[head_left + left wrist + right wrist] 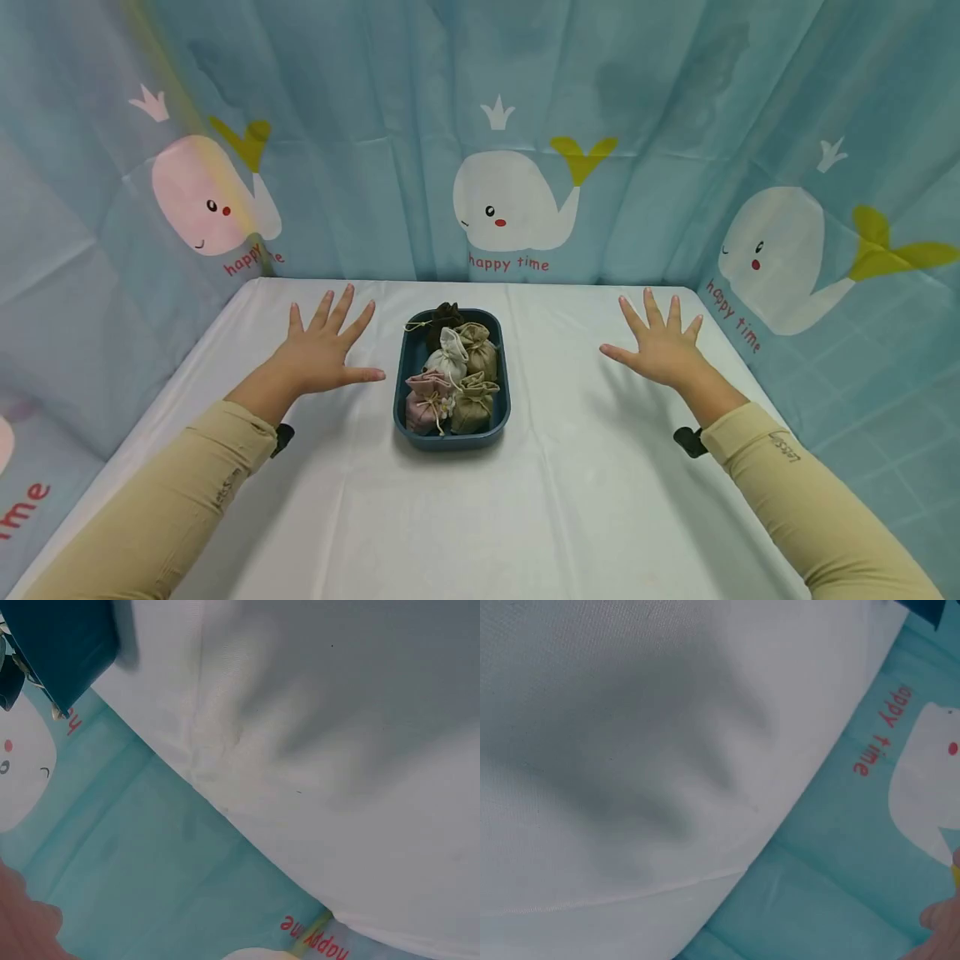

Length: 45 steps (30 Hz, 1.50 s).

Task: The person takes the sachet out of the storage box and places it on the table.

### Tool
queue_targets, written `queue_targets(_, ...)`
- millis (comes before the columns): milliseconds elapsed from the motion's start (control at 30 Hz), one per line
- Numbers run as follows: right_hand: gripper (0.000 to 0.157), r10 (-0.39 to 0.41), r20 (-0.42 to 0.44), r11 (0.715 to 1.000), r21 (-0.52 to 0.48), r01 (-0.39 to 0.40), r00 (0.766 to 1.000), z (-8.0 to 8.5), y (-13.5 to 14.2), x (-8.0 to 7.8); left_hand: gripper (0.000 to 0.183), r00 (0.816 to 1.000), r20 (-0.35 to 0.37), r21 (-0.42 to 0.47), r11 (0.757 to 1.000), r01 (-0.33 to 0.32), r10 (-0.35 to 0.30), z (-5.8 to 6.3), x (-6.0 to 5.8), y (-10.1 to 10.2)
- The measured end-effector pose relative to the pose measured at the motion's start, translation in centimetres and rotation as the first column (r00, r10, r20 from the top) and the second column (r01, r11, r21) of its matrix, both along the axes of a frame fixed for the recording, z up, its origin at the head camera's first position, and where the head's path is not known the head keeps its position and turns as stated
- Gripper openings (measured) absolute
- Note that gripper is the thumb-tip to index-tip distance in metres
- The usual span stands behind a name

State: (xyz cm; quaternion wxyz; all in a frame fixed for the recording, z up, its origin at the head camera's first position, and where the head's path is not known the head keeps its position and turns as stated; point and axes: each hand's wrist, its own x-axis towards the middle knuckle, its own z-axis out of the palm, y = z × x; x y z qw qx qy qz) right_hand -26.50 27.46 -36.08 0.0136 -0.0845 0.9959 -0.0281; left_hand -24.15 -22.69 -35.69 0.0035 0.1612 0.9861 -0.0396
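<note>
A blue oval-cornered tray (450,444) stands on the white table, holding several small drawstring pouches. Inside it are a dark brown pouch (447,315) at the back, a white pouch (447,358), a tan pouch (480,354), a pink pouch (424,408) and an olive pouch (472,408) at the front. My left hand (318,354) hovers left of the tray, fingers spread wide, holding nothing. To the right, farther from the tray, my right hand (663,350) is likewise spread over the table with nothing in it. In the left wrist view the tray's side (64,645) shows at the upper corner.
White cloth covers the table (555,500). A light blue curtain (337,167) printed with whales hangs along the back and both sides. Dark wrist straps (688,442) show at the cuffs of the beige sleeves (810,500).
</note>
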Motion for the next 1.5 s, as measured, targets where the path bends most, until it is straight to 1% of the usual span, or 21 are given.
queue_targets(200,0.099,0.012,-0.009,1.0,0.005,-0.012,1.0,-0.2,-0.1,0.1,0.108,1.0,-0.002,-0.007,1.0,-0.001,0.001,-0.2,0.2,0.0)
queue_targets(467,0.1,0.027,-0.015,0.999,0.026,-0.027,1.0,-0.4,-0.3,0.1,0.108,1.0,-0.013,-0.018,0.999,0.027,-0.027,-0.8,0.4,0.4)
queue_targets(767,0.101,0.033,-0.023,0.999,0.017,-0.033,0.999,-0.3,-0.6,0.3,0.11,0.997,-0.007,0.005,0.997,0.082,-0.082,-1.5,0.6,1.7)
queue_targets(867,0.1,0.029,-0.028,0.999,0.016,-0.029,0.999,-0.4,-0.6,0.3,0.11,0.996,-0.002,0.002,0.996,0.092,-0.092,-1.6,0.6,2.2)
queue_targets(967,0.099,0.028,-0.028,0.999,0.017,-0.027,0.999,-0.4,-0.7,0.2,0.109,0.996,0.016,0.021,0.995,0.093,-0.093,-1.7,0.8,2.7)
queue_targets(1200,0.098,0.04,-0.017,0.999,0.023,-0.039,0.999,-0.5,-0.8,0.4,0.111,0.994,0.045,0.046,0.994,0.098,-0.1,-2.6,1.3,3.5)
queue_targets(1367,0.099,0.039,-0.022,0.999,0.029,-0.038,0.999,-0.7,-0.7,0.3,0.114,0.991,0.057,0.065,0.991,0.114,-0.118,-3.3,1.6,4.1)
queue_targets(1500,0.099,0.042,-0.018,0.999,0.016,-0.041,0.999,-0.8,-0.8,0.2,0.115,0.989,0.059,0.065,0.989,0.131,-0.135,-3.7,2.0,4.4)
